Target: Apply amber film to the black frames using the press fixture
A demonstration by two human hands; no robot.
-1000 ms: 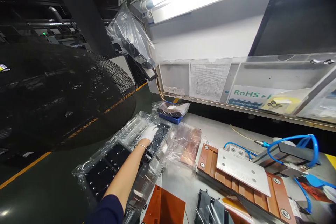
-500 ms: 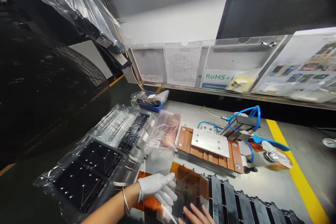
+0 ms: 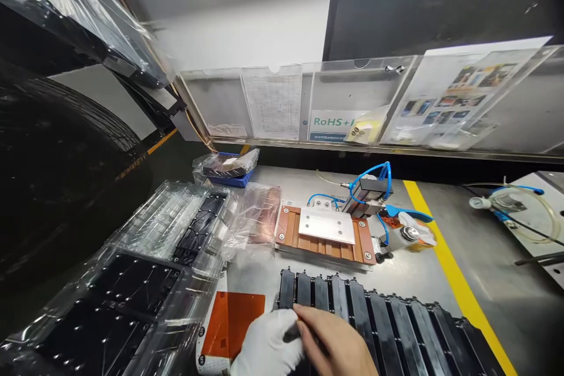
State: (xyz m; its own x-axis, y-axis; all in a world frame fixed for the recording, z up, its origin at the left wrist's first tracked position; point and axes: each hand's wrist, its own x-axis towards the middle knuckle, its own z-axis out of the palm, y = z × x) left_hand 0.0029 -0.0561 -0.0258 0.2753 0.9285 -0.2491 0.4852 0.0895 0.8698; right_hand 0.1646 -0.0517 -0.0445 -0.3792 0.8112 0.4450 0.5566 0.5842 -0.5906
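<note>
My left hand [image 3: 268, 343], in a white glove, is closed at the bottom centre, its fingertips around something dark and small. My bare right hand [image 3: 332, 341] meets it there, thumb and forefinger pressed together; what they hold is too hidden to name. Both hands are over the left end of a row of black ribbed parts [image 3: 374, 320]. An orange translucent sheet [image 3: 240, 317] lies on a white-edged piece just left of the glove.
Behind the row stands a copper-coloured fixture [image 3: 288, 229] with a silver plate [image 3: 326, 224] and blue air hoses. Plastic-wrapped trays of black parts [image 3: 132, 282] fill the left. A metal-capped bottle [image 3: 409, 235] stands right of the fixture, near a yellow line.
The orange film over the black row is no longer there. Both hands have come together and closed. The view has shifted right, showing equipment at the right edge.
</note>
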